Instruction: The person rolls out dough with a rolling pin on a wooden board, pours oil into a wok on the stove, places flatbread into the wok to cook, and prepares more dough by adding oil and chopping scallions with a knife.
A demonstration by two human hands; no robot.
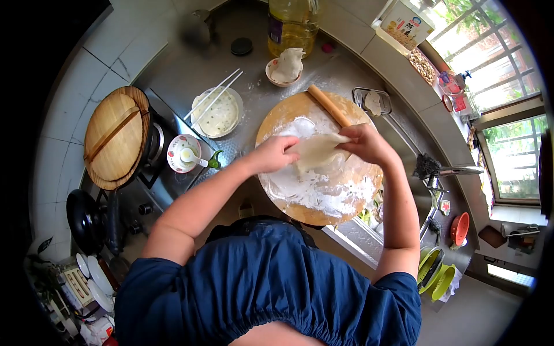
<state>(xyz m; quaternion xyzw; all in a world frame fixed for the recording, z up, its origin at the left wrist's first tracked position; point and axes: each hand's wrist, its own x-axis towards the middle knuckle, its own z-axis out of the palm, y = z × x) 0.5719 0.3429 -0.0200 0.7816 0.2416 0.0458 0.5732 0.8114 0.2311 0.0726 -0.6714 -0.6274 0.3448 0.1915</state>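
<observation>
A thin, pale sheet of dough [319, 151] is stretched between my two hands over a round wooden board [300, 214]. My left hand [273, 154] pinches its left edge. At the upper right edge, my right hand [366, 143] grips it between thumb and fingers. White flour [314, 193] covers much of the board beneath. A wooden rolling pin [328, 105] lies near the board's far edge, its lower end close to my right hand.
Left of the board stand a bowl of flecked batter [222, 118] with chopsticks [218, 95] across it, and a smaller bowl [180, 164] with a white spoon. Behind are a dough-filled bowl [284, 69] and an oil jug [292, 29]. A lidded wok [115, 138] sits far left; the sink's faucet [461, 170] is right.
</observation>
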